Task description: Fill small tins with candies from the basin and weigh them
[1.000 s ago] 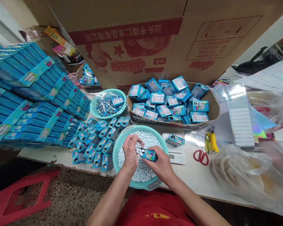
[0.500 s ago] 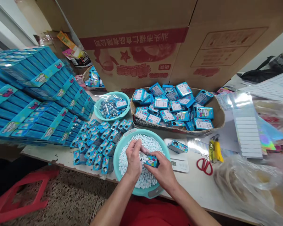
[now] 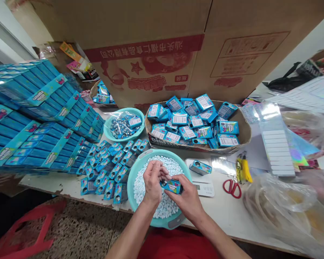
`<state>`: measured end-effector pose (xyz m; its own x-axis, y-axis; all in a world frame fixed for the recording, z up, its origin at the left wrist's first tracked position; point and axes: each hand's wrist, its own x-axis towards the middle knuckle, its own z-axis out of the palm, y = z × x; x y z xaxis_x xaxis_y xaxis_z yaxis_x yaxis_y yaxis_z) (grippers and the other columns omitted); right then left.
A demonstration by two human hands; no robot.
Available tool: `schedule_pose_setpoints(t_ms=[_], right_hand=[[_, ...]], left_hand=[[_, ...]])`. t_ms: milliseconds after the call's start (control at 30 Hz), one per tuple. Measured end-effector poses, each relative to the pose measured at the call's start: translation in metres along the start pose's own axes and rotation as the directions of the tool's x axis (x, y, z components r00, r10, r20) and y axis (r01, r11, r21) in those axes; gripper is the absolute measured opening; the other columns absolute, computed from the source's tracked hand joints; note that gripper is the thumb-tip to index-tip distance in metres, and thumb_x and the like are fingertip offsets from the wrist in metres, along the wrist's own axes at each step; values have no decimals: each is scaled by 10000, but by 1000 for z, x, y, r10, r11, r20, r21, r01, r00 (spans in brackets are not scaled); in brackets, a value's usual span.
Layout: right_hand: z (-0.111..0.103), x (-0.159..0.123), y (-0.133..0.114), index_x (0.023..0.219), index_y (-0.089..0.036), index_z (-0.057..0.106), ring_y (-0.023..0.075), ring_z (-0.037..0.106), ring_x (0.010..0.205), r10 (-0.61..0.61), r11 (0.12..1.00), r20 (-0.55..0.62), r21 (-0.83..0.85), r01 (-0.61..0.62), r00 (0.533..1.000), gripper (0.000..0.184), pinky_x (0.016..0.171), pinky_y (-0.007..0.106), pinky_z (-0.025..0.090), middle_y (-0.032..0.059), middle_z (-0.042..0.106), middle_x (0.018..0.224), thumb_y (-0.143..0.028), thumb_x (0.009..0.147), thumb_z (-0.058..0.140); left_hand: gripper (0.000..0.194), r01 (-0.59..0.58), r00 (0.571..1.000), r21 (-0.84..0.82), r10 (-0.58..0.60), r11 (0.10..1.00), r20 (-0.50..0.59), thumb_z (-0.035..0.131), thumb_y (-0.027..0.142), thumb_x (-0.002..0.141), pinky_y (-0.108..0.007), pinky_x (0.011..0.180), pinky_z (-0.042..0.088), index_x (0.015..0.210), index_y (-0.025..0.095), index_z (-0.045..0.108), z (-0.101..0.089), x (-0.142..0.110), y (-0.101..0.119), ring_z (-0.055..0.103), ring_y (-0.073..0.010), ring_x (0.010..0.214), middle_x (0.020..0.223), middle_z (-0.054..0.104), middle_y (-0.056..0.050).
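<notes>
My right hand (image 3: 187, 192) grips a small blue candy tin (image 3: 172, 186) with its round hole facing left. My left hand (image 3: 153, 180) is cupped against the hole end of that tin, its fingers curled together. Whatever lies inside those fingers is hidden. Both hands are above a turquoise basin (image 3: 133, 194) filled with small white candies (image 3: 164, 210). To the right, another blue tin (image 3: 201, 167) rests on a white scale (image 3: 207, 190). Left of the basin stand several rows of blue tins (image 3: 108, 172) with their holes upward.
An open carton (image 3: 245, 138) of jumbled tins stands behind the basin. A smaller turquoise bowl (image 3: 107, 135) holds metal pieces. Stacked tin packs (image 3: 43, 115) rise at left. Red scissors (image 3: 232, 187), a yellow tool (image 3: 245, 171) and plastic bags (image 3: 280, 212) lie at right. A large cardboard box (image 3: 156, 21) blocks the back.
The white candies that showed between my left hand and the tin's hole are out of sight there now. The tin has turned slightly, showing more of its label. The view has shifted a little.
</notes>
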<state>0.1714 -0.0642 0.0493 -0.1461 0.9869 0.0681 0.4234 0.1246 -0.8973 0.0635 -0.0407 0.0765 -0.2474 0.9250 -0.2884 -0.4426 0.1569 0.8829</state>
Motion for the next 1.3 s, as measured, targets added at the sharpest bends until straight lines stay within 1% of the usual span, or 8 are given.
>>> schedule_pose_setpoints(t_ms=[133,300,467,600,700,967,1100,1300], right_hand=[[-1,-2,3,842,-214,598,203,581,803,38,998,18,48,-39,999,177,712,304,461,17,612,826,-201,684,676],[-15,-18,5,937,-230,615,213,604,880,23,982,-62,190,-11,998,279,773,318,488,37,631,933,-291,690,729],[-32,-26,12,921,-229,636,221,621,863,35,982,-148,189,-6,988,284,749,327,514,50,645,923,-337,682,744],[-34,-21,17,931,-221,635,221,618,862,40,988,-158,155,-15,987,305,750,332,512,53,643,921,-343,676,748],[-31,-17,21,932,-220,632,213,621,841,62,989,-148,138,-42,987,300,740,324,510,42,644,908,-344,681,741],[-26,-11,32,929,-220,606,223,615,858,23,1000,-123,4,-23,992,256,747,333,501,48,642,907,-320,712,697],[-14,-7,28,938,-219,588,223,603,859,-50,996,-76,-79,44,996,237,744,335,488,46,635,901,-271,723,673],[1,0,14,916,-223,586,221,598,822,-99,978,9,-184,99,995,211,720,326,467,35,634,857,-216,711,632]], left_hand=[[272,41,994,9,-42,999,105,551,431,784,-214,498,418,778,163,505,2,-1,5,545,-98,468,601,561,16],[287,-151,982,350,181,925,-55,471,465,819,-274,595,461,799,185,534,-44,34,-11,579,-154,612,653,572,-3],[288,-154,984,948,126,280,122,533,391,782,-409,943,361,955,174,611,-89,59,-71,501,-276,1072,1059,591,-118],[415,-44,999,997,26,65,43,483,483,808,-417,885,368,1073,175,565,-76,51,-101,490,-300,1051,1104,547,-142],[296,-25,998,982,-46,189,34,550,456,758,-346,787,392,920,211,591,-66,46,-104,540,-246,880,927,586,-72],[287,150,988,375,-133,915,-73,612,428,685,-214,472,327,613,185,478,-58,36,-60,417,-92,472,564,460,44],[248,136,991,-47,-137,990,-10,649,359,692,-193,422,305,679,176,483,-28,17,-22,434,-66,420,588,516,42],[226,-11,989,-167,-14,986,-147,643,337,703,-221,542,424,690,164,498,-2,10,-4,553,-105,534,590,538,30]])
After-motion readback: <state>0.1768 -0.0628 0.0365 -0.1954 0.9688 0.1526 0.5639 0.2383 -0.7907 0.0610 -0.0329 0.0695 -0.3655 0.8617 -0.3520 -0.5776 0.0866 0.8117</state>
